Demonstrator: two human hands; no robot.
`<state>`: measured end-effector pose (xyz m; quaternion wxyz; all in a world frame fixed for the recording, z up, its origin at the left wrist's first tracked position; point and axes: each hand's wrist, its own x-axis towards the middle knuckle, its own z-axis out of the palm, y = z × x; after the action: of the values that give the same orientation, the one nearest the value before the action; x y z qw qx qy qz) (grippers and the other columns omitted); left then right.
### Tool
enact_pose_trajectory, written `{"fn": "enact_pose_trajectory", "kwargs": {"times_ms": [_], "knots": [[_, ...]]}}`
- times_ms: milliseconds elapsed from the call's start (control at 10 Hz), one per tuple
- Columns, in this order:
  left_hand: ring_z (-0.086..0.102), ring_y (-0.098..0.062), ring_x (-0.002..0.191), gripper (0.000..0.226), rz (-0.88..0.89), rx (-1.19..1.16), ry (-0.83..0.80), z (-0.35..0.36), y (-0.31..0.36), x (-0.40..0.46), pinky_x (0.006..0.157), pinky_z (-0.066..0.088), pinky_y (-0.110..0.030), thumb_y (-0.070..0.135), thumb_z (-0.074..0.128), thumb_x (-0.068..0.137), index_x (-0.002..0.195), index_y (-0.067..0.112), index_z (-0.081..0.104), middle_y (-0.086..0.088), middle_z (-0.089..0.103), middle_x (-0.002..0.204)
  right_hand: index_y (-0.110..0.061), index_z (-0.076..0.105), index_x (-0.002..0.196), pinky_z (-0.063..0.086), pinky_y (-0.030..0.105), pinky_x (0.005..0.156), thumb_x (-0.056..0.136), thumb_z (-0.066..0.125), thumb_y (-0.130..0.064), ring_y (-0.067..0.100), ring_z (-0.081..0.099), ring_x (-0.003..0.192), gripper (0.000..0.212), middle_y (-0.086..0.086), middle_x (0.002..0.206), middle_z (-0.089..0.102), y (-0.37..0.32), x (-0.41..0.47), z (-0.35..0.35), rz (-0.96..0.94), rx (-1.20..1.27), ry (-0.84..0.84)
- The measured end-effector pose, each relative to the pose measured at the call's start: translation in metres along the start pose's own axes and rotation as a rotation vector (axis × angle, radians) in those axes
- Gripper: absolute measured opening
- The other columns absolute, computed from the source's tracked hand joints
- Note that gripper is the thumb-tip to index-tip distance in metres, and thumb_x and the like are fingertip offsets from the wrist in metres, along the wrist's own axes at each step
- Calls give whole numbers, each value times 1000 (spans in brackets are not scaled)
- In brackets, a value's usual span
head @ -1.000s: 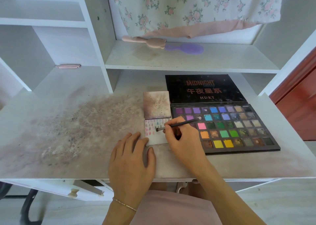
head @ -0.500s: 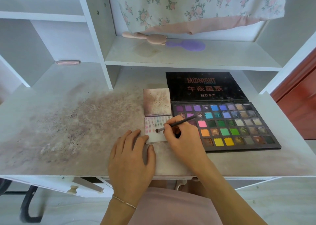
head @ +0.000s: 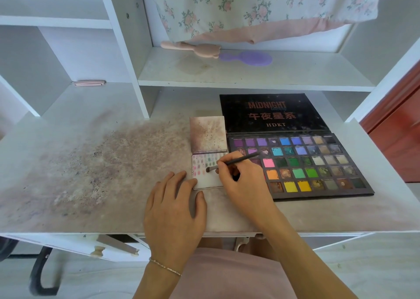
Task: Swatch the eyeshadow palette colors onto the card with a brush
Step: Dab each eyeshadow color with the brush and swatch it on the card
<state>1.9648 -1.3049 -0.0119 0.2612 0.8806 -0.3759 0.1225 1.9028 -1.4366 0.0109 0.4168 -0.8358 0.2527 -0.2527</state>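
head view, looking down, desk (head: 91, 162) close

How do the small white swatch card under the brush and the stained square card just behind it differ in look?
The small white swatch card bears neat rows of small pink and green dabs, and its near part is bare white; the stained square card is smeared brownish pink nearly all over, with dark specks. The brush tip touches the swatch card; nothing touches the stained card. Both lie flat on the desk, left of the palette.

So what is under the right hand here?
The right hand pinches a thin dark brush, tip on the small white swatch card. It covers the card's right edge and the leftmost pans of the black eyeshadow palette; those colours cannot be seen.
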Motion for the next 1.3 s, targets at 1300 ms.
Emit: {"fn": "enact_pose_trajectory", "kwargs": {"times_ms": [1300], "knots": [[61, -31, 104, 38, -1, -15, 31, 1, 0, 0, 87, 51, -47, 35, 42, 82, 94, 12, 70, -9, 67, 108, -29, 56, 87, 45, 7, 65, 89, 48, -14, -1, 61, 74, 18, -13, 75, 61, 0, -7, -15, -101, 208, 237]]}}
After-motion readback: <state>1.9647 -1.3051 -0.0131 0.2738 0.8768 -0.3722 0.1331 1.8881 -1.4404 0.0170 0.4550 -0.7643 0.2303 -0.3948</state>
